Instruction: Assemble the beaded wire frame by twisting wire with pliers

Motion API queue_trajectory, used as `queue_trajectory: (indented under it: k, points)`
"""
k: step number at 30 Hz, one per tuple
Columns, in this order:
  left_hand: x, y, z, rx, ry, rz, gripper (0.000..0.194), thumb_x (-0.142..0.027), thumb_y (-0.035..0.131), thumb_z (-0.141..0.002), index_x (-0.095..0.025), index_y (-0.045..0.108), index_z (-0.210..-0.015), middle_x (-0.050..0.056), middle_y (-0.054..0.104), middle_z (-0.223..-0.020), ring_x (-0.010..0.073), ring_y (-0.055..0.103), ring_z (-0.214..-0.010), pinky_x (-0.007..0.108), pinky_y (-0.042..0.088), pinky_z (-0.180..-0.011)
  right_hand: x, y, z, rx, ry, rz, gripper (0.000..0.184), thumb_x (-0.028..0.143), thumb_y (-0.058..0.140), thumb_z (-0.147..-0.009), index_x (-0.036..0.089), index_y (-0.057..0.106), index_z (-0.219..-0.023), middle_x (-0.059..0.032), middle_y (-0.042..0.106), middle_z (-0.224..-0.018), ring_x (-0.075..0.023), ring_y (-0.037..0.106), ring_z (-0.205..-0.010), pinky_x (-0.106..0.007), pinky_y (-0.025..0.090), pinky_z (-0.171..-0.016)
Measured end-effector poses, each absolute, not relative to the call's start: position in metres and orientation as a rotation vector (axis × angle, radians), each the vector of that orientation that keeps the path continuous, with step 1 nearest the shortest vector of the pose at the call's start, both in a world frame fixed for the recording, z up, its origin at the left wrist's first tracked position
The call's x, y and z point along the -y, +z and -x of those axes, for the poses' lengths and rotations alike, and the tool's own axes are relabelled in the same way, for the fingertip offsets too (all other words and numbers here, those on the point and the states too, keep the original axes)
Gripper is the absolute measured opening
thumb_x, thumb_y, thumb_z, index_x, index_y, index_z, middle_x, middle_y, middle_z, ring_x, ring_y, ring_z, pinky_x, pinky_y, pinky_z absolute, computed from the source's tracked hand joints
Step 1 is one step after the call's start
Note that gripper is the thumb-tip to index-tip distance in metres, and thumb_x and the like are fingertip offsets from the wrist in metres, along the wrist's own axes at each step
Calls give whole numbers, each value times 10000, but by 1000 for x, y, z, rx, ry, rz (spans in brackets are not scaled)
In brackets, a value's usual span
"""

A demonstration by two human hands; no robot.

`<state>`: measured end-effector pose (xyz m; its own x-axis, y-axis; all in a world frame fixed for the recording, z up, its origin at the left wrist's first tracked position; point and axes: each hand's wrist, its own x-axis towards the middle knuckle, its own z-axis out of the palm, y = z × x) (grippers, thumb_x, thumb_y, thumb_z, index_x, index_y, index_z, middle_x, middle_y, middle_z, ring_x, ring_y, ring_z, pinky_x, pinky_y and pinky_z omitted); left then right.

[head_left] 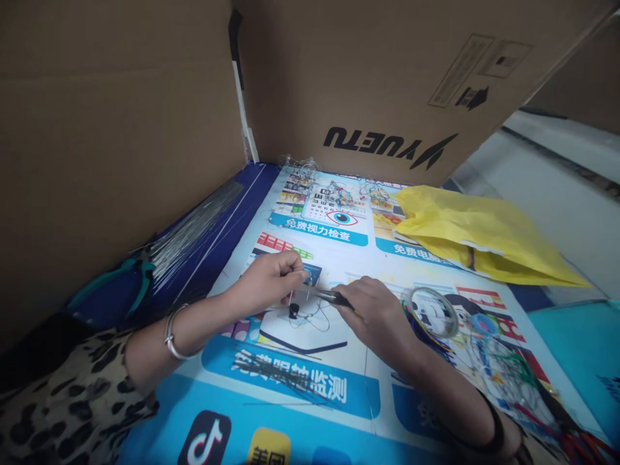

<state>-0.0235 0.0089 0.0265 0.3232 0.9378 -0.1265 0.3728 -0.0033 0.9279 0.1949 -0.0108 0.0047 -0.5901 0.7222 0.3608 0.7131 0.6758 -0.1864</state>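
My left hand (274, 276) is closed, thumb against fingers, in a pinch on a thin wire (309, 292) whose ends stick out past the fingertips. My right hand (376, 313) is wrapped around a pair of pliers (333, 297) with dark handles. The metal jaws point left at the wire, just beside my left fingertips; whether they grip it I cannot tell. Below the hands, a thin loop of wire (328, 321) and a small black piece (293, 310) lie on or hang just above the printed poster (310, 349).
Cardboard walls (349, 77) stand left and behind. A bundle of straight wires (194, 226) and teal-handled pliers (140, 290) lie left. To the right are a yellow bag (479, 226), a clear tape roll (455, 313) and tangled coloured wires (513, 374). Dark wire pieces (281, 371) lie in front.
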Motion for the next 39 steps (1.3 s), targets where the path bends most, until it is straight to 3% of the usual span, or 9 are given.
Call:
queue_trajectory:
  k: [11, 39]
  points:
    - [-1, 15, 12, -1257, 765, -1373, 176, -304, 509, -767, -179, 454, -655, -82, 453, -435, 55, 391, -331, 157, 301, -336, 23, 16, -185, 2564, -637, 723, 233, 112, 441, -870, 88, 600, -1037, -80, 621, -788, -192, 480, -761, -356, 347, -682]
    - [1, 13, 9, -1363, 706, -1513, 176, -298, 468, -782, -187, 436, -649, -82, 457, -429, 58, 404, -347, 164, 307, -391, 24, 15, -183, 2541, -674, 673, 205, 88, 467, -859, 85, 581, -1028, -59, 610, -729, -178, 493, -723, -344, 352, -626]
